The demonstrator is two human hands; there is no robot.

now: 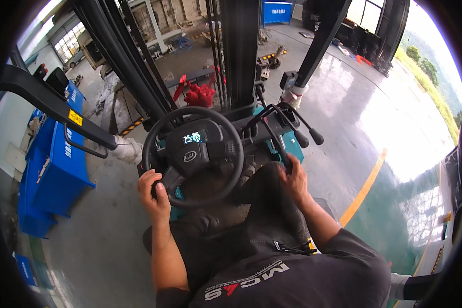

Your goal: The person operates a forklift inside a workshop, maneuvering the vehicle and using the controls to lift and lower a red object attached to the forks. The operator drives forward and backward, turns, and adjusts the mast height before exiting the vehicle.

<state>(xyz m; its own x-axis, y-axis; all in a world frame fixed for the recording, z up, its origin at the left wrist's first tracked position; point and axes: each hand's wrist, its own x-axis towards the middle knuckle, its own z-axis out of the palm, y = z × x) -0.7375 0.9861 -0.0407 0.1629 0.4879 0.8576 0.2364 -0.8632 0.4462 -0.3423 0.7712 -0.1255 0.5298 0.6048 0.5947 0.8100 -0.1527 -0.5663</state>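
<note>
Left hand: fingers curl round the steering wheel, which extends right of them. Right hand: fingers appear closed on the lever running ahead. Steady wheel, gradual lever pressure advisable.

I'm looking, from afar, into an industrial workshop: a forklift with steering wheel and mast, blue bins, a yellow line on glossy floor (green hillside beyond the open side).

Blue bins stand at the left, and a blue box sits farther off. A yellow line marks the shiny floor; green bushes grow outside.
</note>
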